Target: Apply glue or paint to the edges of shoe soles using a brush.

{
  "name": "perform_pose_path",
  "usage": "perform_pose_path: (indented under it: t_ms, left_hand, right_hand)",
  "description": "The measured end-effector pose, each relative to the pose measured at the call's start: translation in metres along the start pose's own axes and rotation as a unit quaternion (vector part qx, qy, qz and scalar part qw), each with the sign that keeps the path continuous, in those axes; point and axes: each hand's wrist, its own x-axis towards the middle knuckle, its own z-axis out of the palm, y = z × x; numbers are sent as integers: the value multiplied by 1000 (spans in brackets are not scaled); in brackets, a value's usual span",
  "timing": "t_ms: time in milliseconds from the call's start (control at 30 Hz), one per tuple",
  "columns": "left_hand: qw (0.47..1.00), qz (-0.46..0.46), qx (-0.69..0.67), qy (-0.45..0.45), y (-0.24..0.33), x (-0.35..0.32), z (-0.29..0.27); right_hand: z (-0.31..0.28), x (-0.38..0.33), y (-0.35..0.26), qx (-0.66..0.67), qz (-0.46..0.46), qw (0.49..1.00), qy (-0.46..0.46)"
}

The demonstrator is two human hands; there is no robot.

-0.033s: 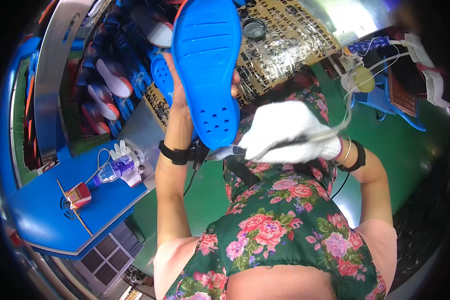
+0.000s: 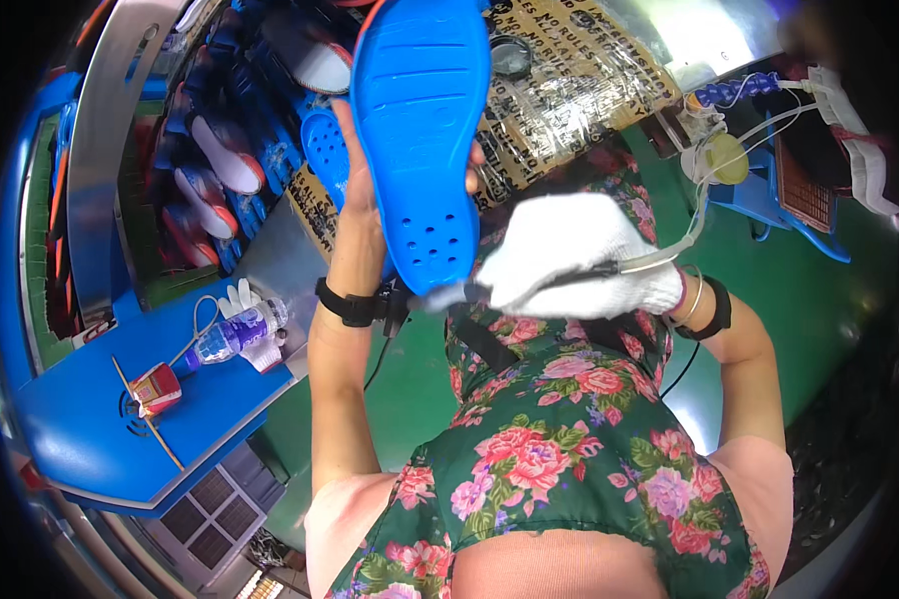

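A blue shoe sole (image 2: 418, 130) stands nearly upright in my bare left hand (image 2: 360, 185). Its thumb lies along the left edge and fingertips wrap the right edge; the palm is hidden behind the sole. My right hand (image 2: 569, 262), in a white knit glove, is closed around a dark-handled brush (image 2: 442, 298). The pale, motion-blurred tip of that brush is at the lower, rounded end of the sole, beside several small holes. From the back of the brush a translucent hose (image 2: 659, 262) runs up to the right. Behind my left wrist, a second blue sole (image 2: 322, 145) shows partly.
Paper-covered work surface (image 2: 579, 90) lies beyond, bearing a small round dish (image 2: 510, 58). White-and-orange shoes (image 2: 225, 158) fill a rack at left. A blue table (image 2: 80, 429) holds a bottle (image 2: 232, 334), a glove (image 2: 263, 351) and a small red box (image 2: 157, 389). A blue stool (image 2: 784, 200) stands right.
The sole has shifted slightly right in my left hand. My right hand has turned a little, and the brush tip has slid slightly left along the sole's lower end.
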Motion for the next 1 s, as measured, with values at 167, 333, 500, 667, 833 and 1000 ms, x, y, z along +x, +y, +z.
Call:
perform_pose_path:
  t_ms: [167,333,500,667,833,1000]
  left_hand:
    - [993,-48,45,97,2,10,3]
    - [992,-33,83,86,3,16,-7]
    - [982,151,52,103,-14,13,-40]
    - [914,318,-157,194,-22,-8,-20]
    - [913,288,-206,202,-57,-71,-21]
    - [952,102,-266,108,-97,-78,-8]
  right_hand:
    - [0,-3,0,-153,-38,984,-87]
    - [-11,-6,4,-14,194,980,46]
    - [-20,-9,6,241,308,882,265]
    - [-15,-6,29,330,294,831,338]
    - [-7,-17,48,356,296,814,350]
    - [-3,-3,42,326,314,826,337]
